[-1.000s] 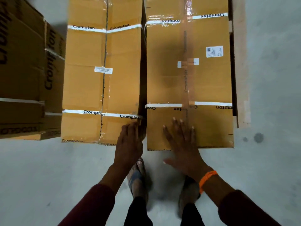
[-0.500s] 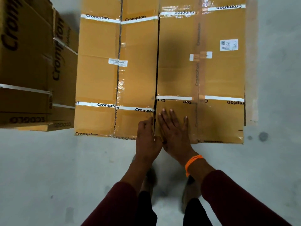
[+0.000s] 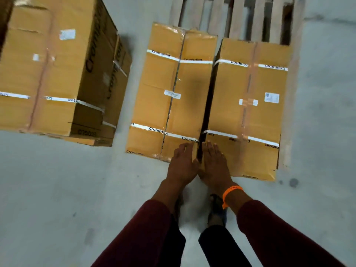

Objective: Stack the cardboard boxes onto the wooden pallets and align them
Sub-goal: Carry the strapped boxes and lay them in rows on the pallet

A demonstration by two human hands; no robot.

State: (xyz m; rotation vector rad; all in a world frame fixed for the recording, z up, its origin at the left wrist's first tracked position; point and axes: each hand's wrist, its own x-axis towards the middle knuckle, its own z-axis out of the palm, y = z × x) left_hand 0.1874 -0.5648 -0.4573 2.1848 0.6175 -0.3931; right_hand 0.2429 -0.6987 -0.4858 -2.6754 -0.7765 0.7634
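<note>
White "Crompton" straps [image 3: 163, 55] band two long tan cardboard boxes [image 3: 154, 105], taped along their seams; my left hand [image 3: 183, 165] and right hand [image 3: 216, 165] rest flat, fingers straight, on their near ends.

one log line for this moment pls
left hand: flat on left box | right hand: flat on right box | gap: dark slit between them | pallet: slats bare behind

A warehouse floor, this: bare grey concrete floor [image 3: 57, 189], strapped and taped Crompton cardboard boxes [image 3: 173, 97] set side by side on a slatted wooden pallet [image 3: 237, 18], another carton stack [image 3: 48, 74] off left.
</note>
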